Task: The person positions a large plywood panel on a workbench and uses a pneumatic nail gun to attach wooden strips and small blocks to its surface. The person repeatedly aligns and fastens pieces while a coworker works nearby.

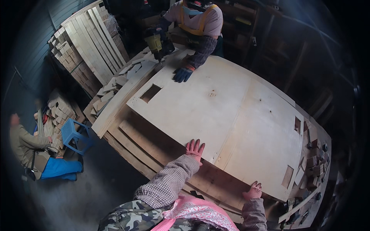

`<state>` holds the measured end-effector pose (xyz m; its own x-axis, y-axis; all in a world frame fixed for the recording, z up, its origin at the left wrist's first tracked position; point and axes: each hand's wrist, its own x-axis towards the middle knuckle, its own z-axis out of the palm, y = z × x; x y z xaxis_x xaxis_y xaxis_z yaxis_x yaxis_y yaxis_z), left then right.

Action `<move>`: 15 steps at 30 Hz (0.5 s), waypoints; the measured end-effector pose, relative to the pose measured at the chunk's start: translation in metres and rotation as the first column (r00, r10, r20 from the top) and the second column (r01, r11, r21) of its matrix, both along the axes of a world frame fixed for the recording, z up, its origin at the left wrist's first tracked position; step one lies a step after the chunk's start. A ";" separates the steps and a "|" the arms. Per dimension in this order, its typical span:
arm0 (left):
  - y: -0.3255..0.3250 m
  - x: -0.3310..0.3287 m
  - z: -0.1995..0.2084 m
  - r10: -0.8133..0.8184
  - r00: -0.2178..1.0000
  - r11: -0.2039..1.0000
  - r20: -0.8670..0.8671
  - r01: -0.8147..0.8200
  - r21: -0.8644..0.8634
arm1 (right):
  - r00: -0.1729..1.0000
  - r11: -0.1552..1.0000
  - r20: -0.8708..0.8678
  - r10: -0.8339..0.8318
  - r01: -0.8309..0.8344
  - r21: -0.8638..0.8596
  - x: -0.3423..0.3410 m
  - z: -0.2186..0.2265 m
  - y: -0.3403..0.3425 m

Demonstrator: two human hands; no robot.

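Note:
A broad pale plywood panel (200, 104) with rectangular cutouts near its corners lies on the workbench in front of me. My left hand (195, 150), in a pink glove, rests on its near edge with the fingers spread flat. Further right, my right hand (253, 191), also pink-gloved, touches the same edge, its fingers a little apart on the top face. Across the panel, a co-worker's dark-gloved hand (182, 74) presses on the far left part. That person's other hand holds a yellow and black nail gun (156, 43) pointing down near the panel's far left edge.
Long boards (133, 152) lie under the panel's near side. Wood offcuts (108, 92) cover the bench's left end, and small blocks (316, 158) its right. Stacked planks (88, 40) lean at the back left. Another person (34, 150) sits at left near a blue plastic stool (75, 134).

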<state>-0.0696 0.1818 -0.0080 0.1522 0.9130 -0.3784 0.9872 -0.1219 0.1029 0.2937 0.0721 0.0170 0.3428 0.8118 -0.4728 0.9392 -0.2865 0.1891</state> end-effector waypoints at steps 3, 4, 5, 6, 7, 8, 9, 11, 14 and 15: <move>-0.002 -0.001 0.002 0.003 1.000 1.000 0.017 -0.003 0.001 | 1.000 1.000 -0.027 0.000 0.000 0.016 -0.003 0.004 -0.002; -0.003 -0.002 0.002 0.004 0.999 1.000 0.037 -0.004 0.000 | 0.999 0.999 -0.036 0.031 -0.031 0.015 -0.005 0.005 0.001; -0.001 -0.001 0.001 0.006 0.999 1.000 0.032 -0.006 -0.009 | 0.999 0.999 -0.034 0.037 -0.037 0.011 -0.006 0.006 0.001; -0.001 -0.002 0.000 0.008 0.997 1.000 0.072 -0.007 -0.016 | 1.000 1.000 0.010 0.018 -0.018 -0.023 -0.005 0.008 0.001; 0.000 -0.002 -0.001 0.003 0.999 1.000 0.054 -0.001 -0.023 | 1.000 1.000 0.022 0.014 -0.014 -0.027 -0.007 0.008 0.002; 0.000 -0.003 -0.001 0.008 0.998 1.000 0.061 -0.007 -0.019 | 1.000 1.000 -0.021 0.020 -0.020 -0.003 -0.006 0.010 0.001; 0.000 -0.002 -0.002 0.009 0.998 1.000 0.055 -0.008 -0.017 | 1.000 0.999 -0.031 0.004 -0.005 -0.034 -0.006 0.011 0.001; 0.000 -0.002 -0.004 0.012 0.998 1.000 0.061 -0.011 -0.012 | 0.999 0.998 -0.040 -0.007 0.005 -0.060 -0.004 0.012 0.000; 0.000 -0.002 -0.006 0.003 0.998 1.000 0.058 -0.003 -0.007 | 0.999 0.999 -0.037 0.013 -0.015 -0.034 -0.001 0.007 0.000; 0.000 -0.002 -0.006 0.002 0.998 1.000 0.057 -0.002 -0.007 | 0.999 0.999 -0.028 0.026 -0.026 -0.018 0.000 0.004 0.000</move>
